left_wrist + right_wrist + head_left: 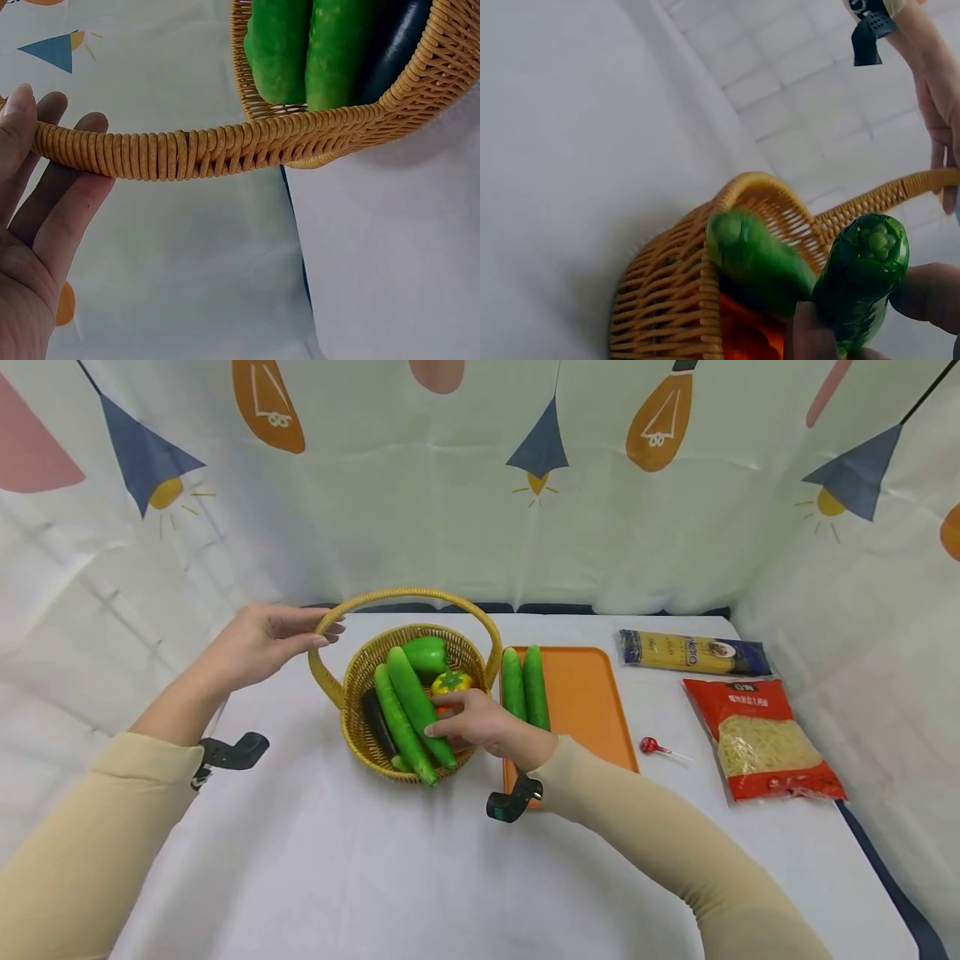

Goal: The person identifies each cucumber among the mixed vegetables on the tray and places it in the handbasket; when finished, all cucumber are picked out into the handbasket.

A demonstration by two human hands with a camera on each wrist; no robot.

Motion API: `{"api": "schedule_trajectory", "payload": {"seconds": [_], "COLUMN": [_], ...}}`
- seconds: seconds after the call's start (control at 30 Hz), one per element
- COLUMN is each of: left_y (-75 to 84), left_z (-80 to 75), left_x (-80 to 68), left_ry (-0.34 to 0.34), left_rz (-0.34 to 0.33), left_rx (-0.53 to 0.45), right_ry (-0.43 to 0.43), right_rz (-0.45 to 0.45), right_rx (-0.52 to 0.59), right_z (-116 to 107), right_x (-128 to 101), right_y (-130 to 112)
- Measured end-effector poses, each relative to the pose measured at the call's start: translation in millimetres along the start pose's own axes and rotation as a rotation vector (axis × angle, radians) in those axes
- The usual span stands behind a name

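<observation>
Woven wicker, tightly wound and honey-coloured, makes up the basket (pixel 405 693) standing on the white tablecloth (pixel 337 860). The left hand (pixel 258 643) curls its fingers (pixel 71 202) round the arched handle (pixel 180 154), which seems meant to steady the basket while the other hand works. The right hand (pixel 483 727) pinches the end of a bumpy, glossy cucumber (pixel 416 706) lying slantwise in the basket beside another cucumber (pixel 397 727), a dark eggplant (pixel 375 718), a green pepper (pixel 423 653) and an orange-yellow tomato-like fruit (pixel 452 682) (partly hidden). Just beside the basket, two more cucumbers (pixel 525 687) lie side by side on a smooth orange tray (pixel 585 702).
</observation>
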State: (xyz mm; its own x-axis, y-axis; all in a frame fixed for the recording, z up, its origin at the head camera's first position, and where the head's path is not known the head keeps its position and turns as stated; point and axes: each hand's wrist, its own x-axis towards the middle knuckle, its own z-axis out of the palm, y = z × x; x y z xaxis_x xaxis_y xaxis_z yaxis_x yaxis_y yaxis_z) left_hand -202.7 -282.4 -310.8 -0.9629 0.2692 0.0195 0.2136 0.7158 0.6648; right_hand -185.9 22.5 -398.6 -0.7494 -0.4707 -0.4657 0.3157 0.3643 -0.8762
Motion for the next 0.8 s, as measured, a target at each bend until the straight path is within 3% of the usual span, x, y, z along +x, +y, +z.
{"api": "schedule_trajectory", "payload": {"seconds": [0.27,0.57,0.8], "left_y": [-0.8,-1.0,1.3], "left_z": [-0.2,-0.7,-0.2], "left_x": [-0.6,-1.1,-0.5], "left_ry": [-0.007,-0.009,-0.004], "left_rz": [-0.002,-0.007,-0.001], "left_rx": [0.009,0.0,0.006], "right_ry": [-0.003,-0.082,-0.231], "right_rz": [-0.041,-0.118,-0.186], "right_rx": [0.023,0.011,0.005], "right_z": [-19.5,-56.2,-97.5], "right_x": [-17.3,-46.8,-78.5], "right_y": [3.6,17.9,43.3]}}
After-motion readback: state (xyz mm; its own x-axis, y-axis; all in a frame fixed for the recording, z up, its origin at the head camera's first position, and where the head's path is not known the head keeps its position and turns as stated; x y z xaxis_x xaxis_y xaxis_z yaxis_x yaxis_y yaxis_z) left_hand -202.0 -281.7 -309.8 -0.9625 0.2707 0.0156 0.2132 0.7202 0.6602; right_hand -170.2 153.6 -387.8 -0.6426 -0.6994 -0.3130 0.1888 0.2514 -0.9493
